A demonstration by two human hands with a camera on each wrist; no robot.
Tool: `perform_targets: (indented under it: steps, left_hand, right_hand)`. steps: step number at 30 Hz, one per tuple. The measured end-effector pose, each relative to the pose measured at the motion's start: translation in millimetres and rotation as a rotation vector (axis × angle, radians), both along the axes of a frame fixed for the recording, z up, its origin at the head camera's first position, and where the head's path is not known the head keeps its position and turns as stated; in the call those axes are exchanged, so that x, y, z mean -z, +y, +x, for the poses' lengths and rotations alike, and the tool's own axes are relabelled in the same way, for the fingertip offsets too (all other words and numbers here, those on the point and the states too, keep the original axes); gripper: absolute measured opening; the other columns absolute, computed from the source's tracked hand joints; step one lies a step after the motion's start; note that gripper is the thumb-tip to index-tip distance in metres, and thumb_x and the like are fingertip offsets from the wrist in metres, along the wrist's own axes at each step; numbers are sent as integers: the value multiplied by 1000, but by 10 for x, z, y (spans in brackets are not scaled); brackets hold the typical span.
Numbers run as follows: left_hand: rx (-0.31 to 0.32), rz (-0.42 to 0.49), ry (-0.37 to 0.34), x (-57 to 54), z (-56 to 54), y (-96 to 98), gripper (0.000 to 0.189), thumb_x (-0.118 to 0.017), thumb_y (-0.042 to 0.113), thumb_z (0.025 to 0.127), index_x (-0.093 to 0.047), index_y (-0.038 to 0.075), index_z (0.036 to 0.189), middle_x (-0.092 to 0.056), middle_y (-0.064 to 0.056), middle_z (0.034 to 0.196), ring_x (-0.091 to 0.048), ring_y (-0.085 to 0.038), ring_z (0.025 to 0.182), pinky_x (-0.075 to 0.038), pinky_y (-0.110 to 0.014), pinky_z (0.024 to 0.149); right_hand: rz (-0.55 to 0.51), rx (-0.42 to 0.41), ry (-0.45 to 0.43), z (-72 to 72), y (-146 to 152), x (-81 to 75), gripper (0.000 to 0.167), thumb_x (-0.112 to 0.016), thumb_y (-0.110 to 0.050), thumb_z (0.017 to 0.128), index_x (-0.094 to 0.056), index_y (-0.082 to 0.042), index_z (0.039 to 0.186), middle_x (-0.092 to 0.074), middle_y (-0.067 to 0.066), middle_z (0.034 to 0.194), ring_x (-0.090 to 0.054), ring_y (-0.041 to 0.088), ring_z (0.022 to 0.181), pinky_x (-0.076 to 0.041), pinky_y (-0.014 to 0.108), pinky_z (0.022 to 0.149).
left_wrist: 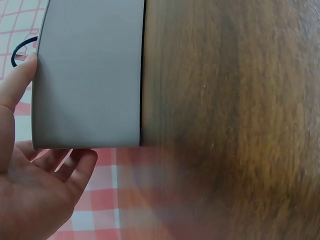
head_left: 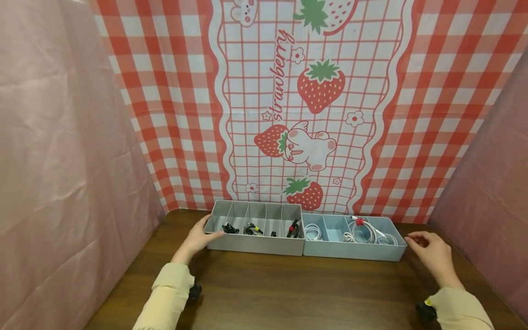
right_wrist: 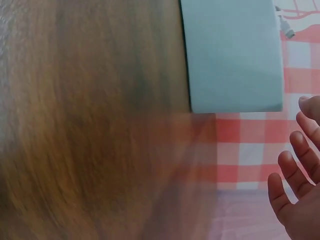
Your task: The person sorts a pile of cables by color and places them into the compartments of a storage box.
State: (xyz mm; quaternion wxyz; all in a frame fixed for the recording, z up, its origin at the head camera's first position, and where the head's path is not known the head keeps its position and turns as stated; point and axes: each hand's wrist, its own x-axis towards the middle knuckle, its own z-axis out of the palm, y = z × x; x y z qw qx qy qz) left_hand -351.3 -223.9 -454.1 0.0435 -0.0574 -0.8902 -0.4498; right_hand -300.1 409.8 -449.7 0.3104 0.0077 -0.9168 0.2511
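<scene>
A grey divided box (head_left: 255, 245) stands at the back of the table, holding black cables (head_left: 231, 228) in several compartments. My left hand (head_left: 197, 239) rests at its left end, thumb along the front rim, other fingers by the end wall. In the left wrist view those fingers (left_wrist: 82, 167) are loosely bent. Against the grey box's right side stands a light blue divided box (head_left: 354, 251) with coiled white cables (head_left: 312, 232); one coil has a red tie (head_left: 360, 222). Just off its right end, my right hand (head_left: 433, 254) holds nothing, and the right wrist view shows its fingers (right_wrist: 295, 172) apart and relaxed.
The brown wooden table (head_left: 297, 293) extends in front of both boxes. Behind them hangs a red-and-white checked cloth (head_left: 185, 114) with strawberries. Pink cloths (head_left: 62, 160) hang at both sides.
</scene>
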Motion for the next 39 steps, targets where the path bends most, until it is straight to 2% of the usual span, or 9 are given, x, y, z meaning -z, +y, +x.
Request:
perform_targets:
  steps: [5, 12, 19, 25, 30, 34, 36, 39]
  left_hand:
    - [-19, -50, 27, -52, 32, 4, 82, -72, 33, 83, -31, -4, 144, -33, -29, 145, -30, -44, 134, -30, -57, 104]
    - [-32, -128, 49, -206, 90, 3, 82, -73, 28, 82, -32, -10, 141, -41, -31, 138, -43, -44, 124, -39, -53, 98]
    - [-19, -184, 139, -371, 164, 37, 72, -69, 24, 85, -35, -8, 140, -45, -30, 133, -49, -42, 118, -41, -52, 97]
    - [12, -198, 191, -555, 325, 163, 71, -68, 25, 87, -34, -3, 143, -41, -28, 139, -46, -41, 121, -40, -53, 97]
    - [-2, -217, 251, -678, 499, 321, 70, -69, 27, 86, -37, 1, 143, -42, -24, 140, -44, -39, 124, -39, -53, 98]
    - [-15, -225, 311, -737, 663, 483, 67, -69, 28, 86, -40, 3, 141, -41, -21, 141, -38, -37, 130, -36, -53, 102]
    - [-23, -240, 358, -744, 741, 576, 65, -70, 27, 86, -42, 3, 140, -43, -20, 140, -38, -36, 130, -36, -53, 102]
    - [-52, -311, 463, -717, 842, 716, 65, -71, 27, 84, -44, 5, 139, -45, -18, 138, -42, -36, 127, -38, -52, 101]
  right_hand:
    - [20, -13, 19, 10, -14, -105, 22, -72, -23, 84, -69, -4, 94, -62, 13, 83, -37, -12, 68, -32, 28, 62]
    - [16, -38, 50, 36, -126, -331, 24, -74, -24, 82, -68, -4, 95, -63, 16, 89, -39, -14, 73, -34, 25, 64]
    - [29, -75, 38, 115, -288, -565, 28, -73, -26, 83, -67, -4, 99, -64, 15, 93, -37, -20, 75, -37, 17, 63]
    - [48, -110, 10, 249, -484, -760, 35, -70, -29, 85, -64, -3, 108, -64, 16, 97, -39, -19, 75, -39, 9, 60]
    - [63, -143, 66, 345, -696, -844, 31, -71, -25, 85, -64, -4, 107, -62, 12, 93, -44, -11, 74, -37, 8, 60]
    - [75, -162, 100, 441, -892, -892, 30, -71, -23, 85, -64, -5, 108, -60, 9, 94, -48, -1, 78, -37, 7, 64]
    - [81, -166, 111, 495, -993, -908, 31, -69, -22, 87, -62, -3, 111, -60, 11, 98, -52, 9, 86, -41, 16, 71]
    - [75, -193, 136, 567, -1133, -924, 31, -64, -18, 90, -60, 0, 114, -59, 18, 106, -52, 29, 97, -42, 40, 81]
